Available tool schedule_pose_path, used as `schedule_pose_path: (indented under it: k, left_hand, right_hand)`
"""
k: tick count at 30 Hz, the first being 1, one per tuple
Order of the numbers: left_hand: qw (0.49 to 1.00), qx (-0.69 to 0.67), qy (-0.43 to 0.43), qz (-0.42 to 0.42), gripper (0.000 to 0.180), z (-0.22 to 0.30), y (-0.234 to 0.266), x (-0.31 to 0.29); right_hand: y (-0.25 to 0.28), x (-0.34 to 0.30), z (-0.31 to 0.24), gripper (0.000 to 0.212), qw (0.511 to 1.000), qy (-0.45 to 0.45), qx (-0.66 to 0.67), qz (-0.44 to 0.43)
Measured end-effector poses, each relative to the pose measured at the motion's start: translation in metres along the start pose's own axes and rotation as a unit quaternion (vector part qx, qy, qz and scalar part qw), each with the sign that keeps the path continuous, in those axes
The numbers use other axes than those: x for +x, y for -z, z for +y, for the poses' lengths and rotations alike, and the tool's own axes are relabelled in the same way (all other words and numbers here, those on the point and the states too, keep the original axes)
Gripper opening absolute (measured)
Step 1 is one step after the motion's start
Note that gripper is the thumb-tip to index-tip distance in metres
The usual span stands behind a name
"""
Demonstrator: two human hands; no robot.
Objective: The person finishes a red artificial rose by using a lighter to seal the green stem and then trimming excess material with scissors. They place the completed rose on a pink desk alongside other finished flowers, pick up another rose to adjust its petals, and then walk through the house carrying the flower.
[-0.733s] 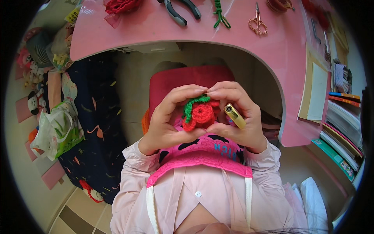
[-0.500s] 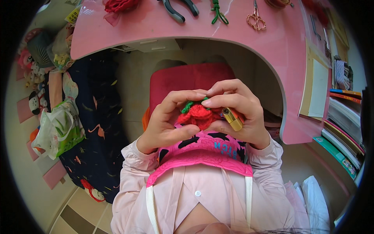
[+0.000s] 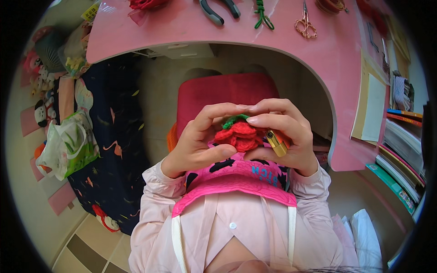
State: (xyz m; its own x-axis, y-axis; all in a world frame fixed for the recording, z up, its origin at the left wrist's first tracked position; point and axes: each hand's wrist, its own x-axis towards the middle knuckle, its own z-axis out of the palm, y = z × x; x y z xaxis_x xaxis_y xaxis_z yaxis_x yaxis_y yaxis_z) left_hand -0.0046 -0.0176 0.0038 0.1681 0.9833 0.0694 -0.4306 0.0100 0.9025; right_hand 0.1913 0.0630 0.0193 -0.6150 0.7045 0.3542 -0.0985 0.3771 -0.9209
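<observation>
Between my two hands, above my lap, is a red crocheted flower (image 3: 239, 137) with green yarn (image 3: 235, 120) along its far edge. My left hand (image 3: 200, 136) curls around the flower's left side, thumb against the petals. From the other side, my right hand (image 3: 287, 132) grips it, its index fingertip on the green part. Tucked in that same palm is what looks like a lighter (image 3: 276, 144), red with a gold-coloured metal end. Both hands meet at the index fingertips. The flower's underside is hidden.
On the pink desk (image 3: 309, 54) lie pliers (image 3: 221, 10), green stems (image 3: 263, 17), small rose-gold scissors (image 3: 305, 25) and a red flower (image 3: 148, 3). A red seat (image 3: 225, 93) stands under the desk's curve. Papers and books (image 3: 400, 150) line the right; a plastic bag (image 3: 70, 145) sits left.
The flower has turned slightly in my hands, so its petals show more and the green yarn lies flatter. My right hand has shifted a little to the right with the lighter.
</observation>
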Motion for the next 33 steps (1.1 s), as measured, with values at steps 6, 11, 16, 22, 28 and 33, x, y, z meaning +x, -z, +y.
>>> schedule_pose_path:
  k: [6, 11, 16, 22, 28, 33]
  left_hand:
    - [0.971, 0.198, -0.132, -0.028, 0.066, -0.002, 0.008, 0.01]
    - [0.944, 0.294, -0.138, -0.05, 0.073, 0.006, 0.012, 0.008]
    - [0.972, 0.182, -0.14, 0.039, 0.066, -0.008, 0.0, 0.005]
    - [0.924, 0.343, -0.161, 0.047, 0.052, -0.012, 0.011, 0.007]
    - [0.99, 0.104, -0.09, 0.021, 0.039, -0.028, 0.009, 0.002]
    - [0.996, 0.029, -0.022, -0.084, 0.029, -0.024, 0.013, 0.002]
  right_hand:
    - [-0.006, -0.009, 0.012, 0.057, 1.0, 0.009, -0.016, 0.005]
    - [-0.015, -0.012, 0.012, 0.054, 0.999, 0.034, -0.007, 0.034]
    - [-0.035, -0.031, 0.027, 0.06, 0.97, -0.062, 0.201, 0.12]
    - [-0.032, -0.043, 0.035, 0.08, 0.968, -0.128, 0.204, 0.076]
    - [-0.011, -0.052, 0.033, 0.081, 0.96, -0.093, 0.243, 0.101]
    - [0.015, -0.012, -0.006, 0.03, 0.994, -0.098, -0.032, 0.02]
